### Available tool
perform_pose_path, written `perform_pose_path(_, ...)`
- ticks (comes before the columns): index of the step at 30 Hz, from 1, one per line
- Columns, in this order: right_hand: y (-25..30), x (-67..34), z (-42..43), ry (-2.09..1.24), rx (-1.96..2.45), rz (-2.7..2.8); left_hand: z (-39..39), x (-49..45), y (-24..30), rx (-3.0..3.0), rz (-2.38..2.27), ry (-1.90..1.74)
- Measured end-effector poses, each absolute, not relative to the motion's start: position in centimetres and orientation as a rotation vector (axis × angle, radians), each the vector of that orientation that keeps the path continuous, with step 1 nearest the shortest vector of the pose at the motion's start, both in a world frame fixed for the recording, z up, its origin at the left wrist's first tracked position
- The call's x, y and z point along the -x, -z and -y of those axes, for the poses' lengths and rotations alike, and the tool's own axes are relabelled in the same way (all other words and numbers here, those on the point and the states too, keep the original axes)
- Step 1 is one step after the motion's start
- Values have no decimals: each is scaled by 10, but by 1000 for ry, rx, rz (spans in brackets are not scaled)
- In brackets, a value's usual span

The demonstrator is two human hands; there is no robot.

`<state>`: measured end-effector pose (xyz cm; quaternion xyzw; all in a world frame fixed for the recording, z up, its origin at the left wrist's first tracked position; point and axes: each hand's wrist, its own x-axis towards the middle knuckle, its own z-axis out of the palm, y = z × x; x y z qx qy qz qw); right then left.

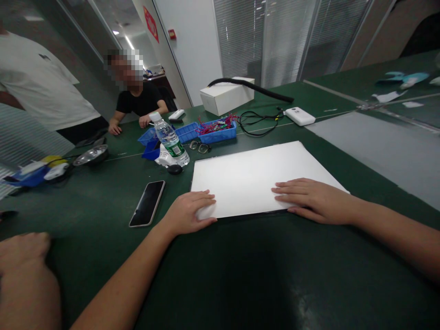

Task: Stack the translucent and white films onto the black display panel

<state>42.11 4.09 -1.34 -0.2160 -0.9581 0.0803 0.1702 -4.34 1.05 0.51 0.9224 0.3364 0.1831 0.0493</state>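
Observation:
A white rectangular sheet [247, 176], perhaps paper or a thin board, lies flat on the green table [220, 275]. A dark edge shows beneath its near side. My left hand [190, 211] rests on its near left corner, fingers on top and thumb apart along the front edge. On the near right part of the sheet, my right hand [312, 199] lies flat with its fingers stretched to the left and its thumb at the front edge. Neither hand is wrapped round anything.
Left of the sheet are a phone [147, 204], a water bottle [170, 140] and glasses [200, 146]. Behind stand blue trays [220, 136], a white box [228, 97] and a black cable [257, 130]. Another person's arm [27, 279] rests at lower left; two people are beyond.

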Motion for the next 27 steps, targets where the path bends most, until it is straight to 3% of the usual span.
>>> perform_pose_path(7, 13, -424, -43, -105, 609, 2767, -11, 44, -4, -2829, -1009, -579)
perform_pose_path(27, 13, -427, -45, -203, 681, 2688, -14, 47, -2, -2831, -980, -577)
